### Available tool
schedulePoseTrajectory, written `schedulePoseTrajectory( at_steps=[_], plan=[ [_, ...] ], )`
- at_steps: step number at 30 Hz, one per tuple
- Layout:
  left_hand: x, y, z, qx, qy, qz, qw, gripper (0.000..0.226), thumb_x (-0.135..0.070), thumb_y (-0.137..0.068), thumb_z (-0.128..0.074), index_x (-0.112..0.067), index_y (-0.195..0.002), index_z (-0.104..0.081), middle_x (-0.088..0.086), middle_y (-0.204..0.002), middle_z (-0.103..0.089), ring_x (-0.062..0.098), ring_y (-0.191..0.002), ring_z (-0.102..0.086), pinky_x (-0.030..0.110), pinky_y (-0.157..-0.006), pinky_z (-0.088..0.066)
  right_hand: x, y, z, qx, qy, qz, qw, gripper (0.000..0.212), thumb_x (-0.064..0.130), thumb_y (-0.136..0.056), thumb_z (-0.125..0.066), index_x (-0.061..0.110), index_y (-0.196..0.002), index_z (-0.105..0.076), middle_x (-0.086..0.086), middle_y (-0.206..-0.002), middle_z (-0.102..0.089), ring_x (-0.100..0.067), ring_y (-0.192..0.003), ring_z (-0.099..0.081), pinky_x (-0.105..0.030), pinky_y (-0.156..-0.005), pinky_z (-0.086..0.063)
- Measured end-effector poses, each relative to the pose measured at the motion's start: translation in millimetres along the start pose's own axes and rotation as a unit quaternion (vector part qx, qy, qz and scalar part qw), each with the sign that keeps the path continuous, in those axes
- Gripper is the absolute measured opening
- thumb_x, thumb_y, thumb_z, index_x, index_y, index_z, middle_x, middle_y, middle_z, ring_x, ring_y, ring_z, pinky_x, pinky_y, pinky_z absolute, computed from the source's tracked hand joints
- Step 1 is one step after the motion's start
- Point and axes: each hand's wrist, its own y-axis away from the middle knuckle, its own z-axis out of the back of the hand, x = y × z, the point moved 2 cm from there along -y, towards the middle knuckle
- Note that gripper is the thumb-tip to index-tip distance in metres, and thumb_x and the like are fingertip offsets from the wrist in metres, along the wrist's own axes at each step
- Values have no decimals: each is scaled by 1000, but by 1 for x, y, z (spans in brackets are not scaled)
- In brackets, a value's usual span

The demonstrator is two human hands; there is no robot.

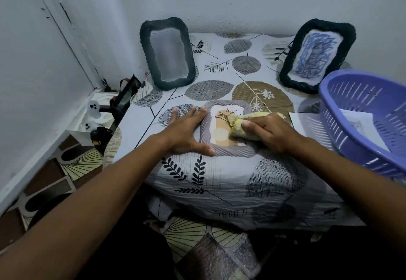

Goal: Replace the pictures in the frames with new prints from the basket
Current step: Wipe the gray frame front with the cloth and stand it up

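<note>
Frames, three on the desk [136, 134]: grey frame [206, 139] lies flat near the front edge, two dark ones stand propped at the back. Basket [334, 104] sits at the right, tilted, with paper in it and a sheet [307, 123] just beside it. Left dark frame [145, 44] looks blank or empty, can't tell which; right dark frame [349, 38] shows a blue scribble print. Grey frame holds an orange-and-cream picture.

Progress, my read: mid-task at best. Grey frame is being wiped, not yet obvious whether its print is old or new.

Left hand [186, 130]: fingers straight, palm flat on the desk, thumb and forefinger bracing the frame's left side. Right hand [270, 132]: curled round a yellow cloth [237, 126], pressing it on the picture.
</note>
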Motion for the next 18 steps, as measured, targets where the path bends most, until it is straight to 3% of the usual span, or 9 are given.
schedulePoseTrajectory(
  at_steps=[6,11,18],
  plan=[
    [2,-2,-1,-2,1,-7,1000,126,-75,-55,-64,-23,-153,-4,0,-161,-2,9,-145,9,48,-116,17,-4,-28,-1,1,8,-31,999,58,50,-92,-35,8,-105,-72,-14,-97,-73,-27,-83,-66,-40,-71,-49],
    [1,-1,-1,-2,-9,-3,1000,120,-67,-63,-70,-22,-153,-4,1,-161,-2,11,-146,8,49,-116,16,-2,-48,-7,9,32,-37,999,65,54,-89,-32,2,-97,-70,-17,-83,-70,-27,-73,-62,-39,-64,-45],
    [4,-4,-2,5,-9,-4,1000,125,-73,-59,-67,-21,-153,-4,1,-161,-3,10,-146,9,50,-116,15,14,-64,-28,11,22,-46,999,79,65,-84,-26,1,-100,-70,-23,-110,-67,-36,-103,-62,-44,-84,-49]
  ],
)
